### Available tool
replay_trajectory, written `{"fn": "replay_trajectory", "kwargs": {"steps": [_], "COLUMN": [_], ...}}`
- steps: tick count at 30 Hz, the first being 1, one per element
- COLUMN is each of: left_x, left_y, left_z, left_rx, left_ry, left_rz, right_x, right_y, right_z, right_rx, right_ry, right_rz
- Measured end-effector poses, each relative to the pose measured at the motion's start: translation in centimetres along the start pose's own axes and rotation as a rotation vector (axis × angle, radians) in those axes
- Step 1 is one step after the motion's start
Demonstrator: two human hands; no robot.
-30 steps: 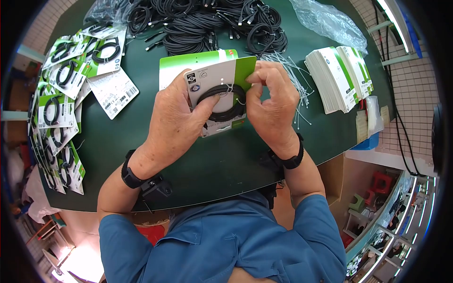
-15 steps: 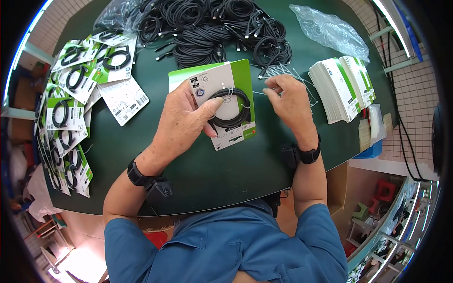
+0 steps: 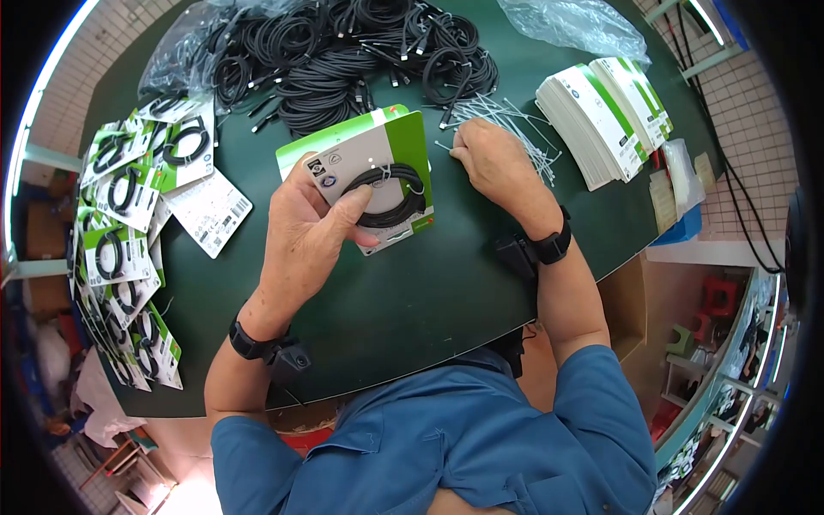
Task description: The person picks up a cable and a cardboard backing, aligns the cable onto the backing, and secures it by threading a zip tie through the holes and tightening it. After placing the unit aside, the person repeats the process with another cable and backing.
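My left hand (image 3: 311,225) grips a white-and-green packaging card (image 3: 406,137), its thumb pressing on the coiled black cable (image 3: 410,206) that lies against the card's front. Another green-edged card (image 3: 300,146) shows behind the first. My right hand (image 3: 498,167) is closed in a pinch to the right of the cards, at the near edge of a loose pile of white cable ties (image 3: 534,148). A thin white tie sticks out from its fingertips; the fingers partly hide it.
Coiled black cables (image 3: 330,81) are heaped at the back. Cards with cables attached (image 3: 120,193) pile up at the left, beside a card lying face down (image 3: 210,213). Stacked cards (image 3: 592,124) stand at the right. Clear plastic bags (image 3: 579,27) lie along the far side.
The head view has shifted. My right hand has turned, its fingers closing down beside the cable ties. My left hand still holds the cards and cable, now tilted further back.
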State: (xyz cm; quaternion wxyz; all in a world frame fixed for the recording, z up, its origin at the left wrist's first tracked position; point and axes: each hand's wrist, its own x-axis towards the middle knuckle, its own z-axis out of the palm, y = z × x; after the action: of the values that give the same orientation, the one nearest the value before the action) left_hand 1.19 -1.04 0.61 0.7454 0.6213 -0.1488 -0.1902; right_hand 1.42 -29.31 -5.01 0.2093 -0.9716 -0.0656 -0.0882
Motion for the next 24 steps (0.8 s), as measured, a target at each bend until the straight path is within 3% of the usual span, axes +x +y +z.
{"fn": "replay_trajectory", "kwargs": {"steps": [6, 9, 13, 19, 22, 24], "left_x": [-0.6, -0.8, -0.9, -1.7, -2.6, -3.0], "left_y": [0.6, 0.6, 1.2, 1.3, 1.5, 2.1], "left_z": [0.6, 0.7, 0.8, 0.8, 1.0, 0.9], "left_rx": [0.04, 0.06, 0.121, 0.19, 0.249, 0.219], "left_ry": [-0.037, -0.043, -0.074, -0.11, -0.107, -0.072], "left_rz": [-0.009, -0.01, -0.052, -0.095, 0.11, 0.205], "right_x": [-0.1, 0.1, -0.1, -0.6, -0.5, -0.2], "right_y": [-0.2, -0.7, -0.1, -0.6, -1.1, -1.3], "right_z": [-0.5, -1.3, 0.3, 0.6, -0.3, -0.6], "right_rx": [0.04, 0.032, -0.029, -0.005, 0.054, 0.134], "right_ry": [0.012, -0.181, -0.133, -0.023, 0.004, -0.18], "right_rz": [0.043, 0.11, -0.02, -0.016, 0.007, 0.02]}}
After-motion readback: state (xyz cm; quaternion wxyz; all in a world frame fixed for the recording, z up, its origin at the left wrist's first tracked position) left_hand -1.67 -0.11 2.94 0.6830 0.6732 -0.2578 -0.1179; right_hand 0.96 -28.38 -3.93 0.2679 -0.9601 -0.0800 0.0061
